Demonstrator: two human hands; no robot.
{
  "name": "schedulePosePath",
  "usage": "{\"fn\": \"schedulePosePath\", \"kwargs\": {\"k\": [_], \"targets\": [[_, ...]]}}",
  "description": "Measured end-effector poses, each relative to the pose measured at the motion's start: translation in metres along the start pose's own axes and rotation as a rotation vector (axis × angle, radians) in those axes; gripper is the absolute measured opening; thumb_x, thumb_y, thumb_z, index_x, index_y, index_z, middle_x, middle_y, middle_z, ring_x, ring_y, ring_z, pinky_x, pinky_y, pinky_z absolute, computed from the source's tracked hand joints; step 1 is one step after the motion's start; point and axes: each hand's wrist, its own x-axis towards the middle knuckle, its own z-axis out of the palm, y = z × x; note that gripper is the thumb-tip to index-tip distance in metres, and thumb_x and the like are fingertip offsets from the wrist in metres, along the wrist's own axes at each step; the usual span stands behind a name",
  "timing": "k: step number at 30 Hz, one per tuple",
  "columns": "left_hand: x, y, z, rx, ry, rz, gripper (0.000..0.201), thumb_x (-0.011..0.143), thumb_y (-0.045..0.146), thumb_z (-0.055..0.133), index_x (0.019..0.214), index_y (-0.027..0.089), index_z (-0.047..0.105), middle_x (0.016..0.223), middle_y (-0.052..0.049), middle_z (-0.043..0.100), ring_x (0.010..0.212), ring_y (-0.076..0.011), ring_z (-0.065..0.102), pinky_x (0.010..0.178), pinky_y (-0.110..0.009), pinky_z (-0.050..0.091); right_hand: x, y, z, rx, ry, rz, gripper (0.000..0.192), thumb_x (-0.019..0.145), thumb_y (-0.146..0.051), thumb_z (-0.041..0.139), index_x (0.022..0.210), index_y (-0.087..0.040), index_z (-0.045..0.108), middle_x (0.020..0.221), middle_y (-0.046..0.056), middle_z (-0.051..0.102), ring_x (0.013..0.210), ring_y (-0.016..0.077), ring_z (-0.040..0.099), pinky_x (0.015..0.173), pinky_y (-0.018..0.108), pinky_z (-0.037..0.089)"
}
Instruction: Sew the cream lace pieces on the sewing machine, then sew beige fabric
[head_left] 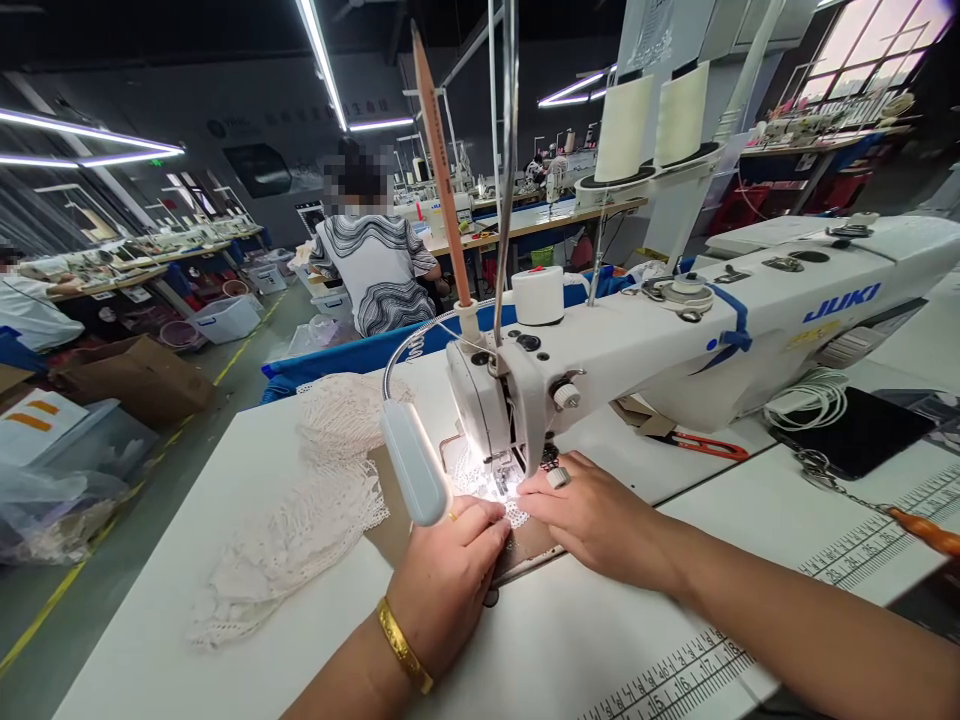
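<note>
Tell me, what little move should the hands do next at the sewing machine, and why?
Probably ease the lace a little further under the needle. Both the left hand and right hand lie flat on it at the lit presser foot, and more lace is piled left.

Your hands at the sewing machine needle

Your left hand (450,575), with a gold bracelet (403,645) at the wrist, and your right hand (596,520) lie flat on the white lace (315,520), fingertips just beside the lit presser foot (501,478) of the sewing machine (675,335). The lace trails off to the left across the white table (570,650). Red-handled snips (705,445) lie behind your right hand.
</note>
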Motion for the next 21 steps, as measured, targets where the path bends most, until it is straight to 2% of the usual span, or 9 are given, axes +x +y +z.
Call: {"fn": "schedulePosePath", "kwargs": {"k": [8,15,21], "targets": [[-0.002,-0.001,0.001,0.005,-0.008,0.025,0.031,0.103,0.005,0.043,0.109,0.017,0.071,0.111,-0.007,0.080,0.094,-0.0214,0.074,0.082,-0.038,0.051,0.000,-0.001,0.001,-0.029,0.043,0.014,0.023,0.083,0.002,0.052,0.086,-0.019,0.060,0.094,0.004,0.068,0.090,0.0233,0.047,0.078,0.036,0.034],[0.001,-0.007,0.004,0.026,-0.011,-0.005,0.030,0.103,0.006,0.045,0.111,0.018,0.072,0.115,-0.006,0.080,0.098,-0.0227,0.074,0.083,-0.038,0.054,0.003,-0.001,-0.001,-0.011,0.064,0.074,0.028,0.083,0.002,0.053,0.095,-0.020,0.067,0.089,0.005,0.063,0.091,0.0240,0.047,0.078,0.035,0.036],[0.003,-0.013,0.007,0.040,0.008,-0.029,0.028,0.104,0.007,0.048,0.113,0.017,0.073,0.116,-0.006,0.080,0.098,-0.0221,0.072,0.089,-0.038,0.054,0.006,0.000,-0.001,0.008,0.081,0.112,0.029,0.086,0.001,0.053,0.099,-0.018,0.072,0.096,0.008,0.066,0.096,0.0251,0.050,0.083,0.035,0.042]]}}
